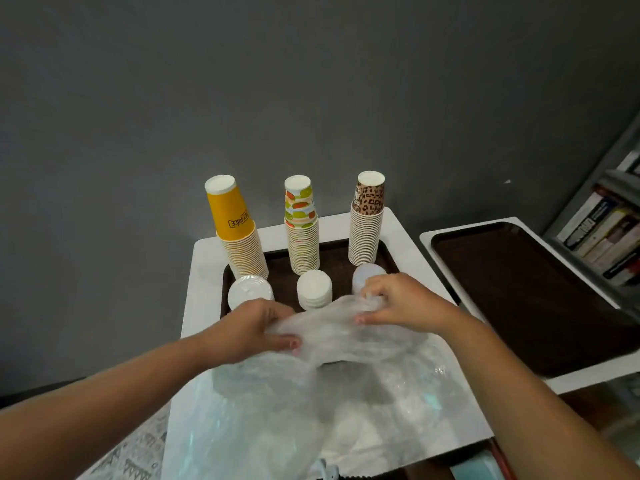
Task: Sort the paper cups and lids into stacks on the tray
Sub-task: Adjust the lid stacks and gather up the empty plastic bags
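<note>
Both hands are gripping a crumpled clear plastic bag point(332, 344) over a brown tray point(332, 261).

Left hand point(256, 329) and right hand point(403, 303) are each curling fingers into the plastic. Behind them, on the tray, are standing yellow cups point(239, 230), patterned cups point(301, 226), leopard cups point(367, 223), and three white lid stacks point(314, 289).

A plain dark grey wall point(311, 81) fills the upper frame, evenly and softly lit. A white worktop point(401, 233) stands against it at centre, a second white worktop point(588, 372) just beside it at right. A grey bookshelf point(609, 216) with books point(602, 233) stands at the right edge. Dark floor point(20, 393) shows at lower left.
</note>
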A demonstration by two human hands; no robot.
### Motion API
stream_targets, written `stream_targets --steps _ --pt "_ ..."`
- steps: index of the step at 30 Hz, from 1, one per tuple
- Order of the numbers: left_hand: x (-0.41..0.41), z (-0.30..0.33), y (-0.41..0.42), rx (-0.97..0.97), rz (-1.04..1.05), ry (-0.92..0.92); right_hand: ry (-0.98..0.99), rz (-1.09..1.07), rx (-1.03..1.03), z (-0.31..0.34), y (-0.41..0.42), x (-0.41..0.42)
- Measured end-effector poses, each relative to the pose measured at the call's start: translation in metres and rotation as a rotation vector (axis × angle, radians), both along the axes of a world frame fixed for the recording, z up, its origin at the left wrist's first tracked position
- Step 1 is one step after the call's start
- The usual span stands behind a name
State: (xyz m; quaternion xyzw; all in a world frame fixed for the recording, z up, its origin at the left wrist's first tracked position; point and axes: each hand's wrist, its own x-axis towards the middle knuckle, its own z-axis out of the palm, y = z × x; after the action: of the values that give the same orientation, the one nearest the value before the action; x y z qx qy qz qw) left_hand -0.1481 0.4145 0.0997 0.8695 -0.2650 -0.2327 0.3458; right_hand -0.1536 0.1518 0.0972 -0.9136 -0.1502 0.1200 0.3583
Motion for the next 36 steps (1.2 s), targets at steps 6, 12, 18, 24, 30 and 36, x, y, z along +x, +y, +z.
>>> stream_targets --steps 6,12,18,24,30,36 --pt "0.011 0.005 0.033 0.292 -0.035 -0.173 -0.088 -0.245 0.268 0.007 -0.021 0.005" --pt "0.025 0.006 0.052 0.487 0.045 -0.21 -0.209 -0.374 0.303 0.003 -0.023 0.016" --pt "0.013 0.043 -0.008 -0.088 0.136 -0.475 -0.245 -0.294 0.313 0.021 0.003 0.023" --pt "0.024 0.043 -0.067 -0.458 0.304 -0.616 -0.241 -0.234 0.417 0.039 0.029 0.027" --pt "0.039 0.053 -0.06 -0.803 0.742 -0.579 -0.206 -0.287 0.439 0.045 0.007 0.028" --pt "0.052 0.054 -0.039 -0.903 0.935 -0.496 -0.3 -0.443 0.764 0.058 -0.002 0.028"
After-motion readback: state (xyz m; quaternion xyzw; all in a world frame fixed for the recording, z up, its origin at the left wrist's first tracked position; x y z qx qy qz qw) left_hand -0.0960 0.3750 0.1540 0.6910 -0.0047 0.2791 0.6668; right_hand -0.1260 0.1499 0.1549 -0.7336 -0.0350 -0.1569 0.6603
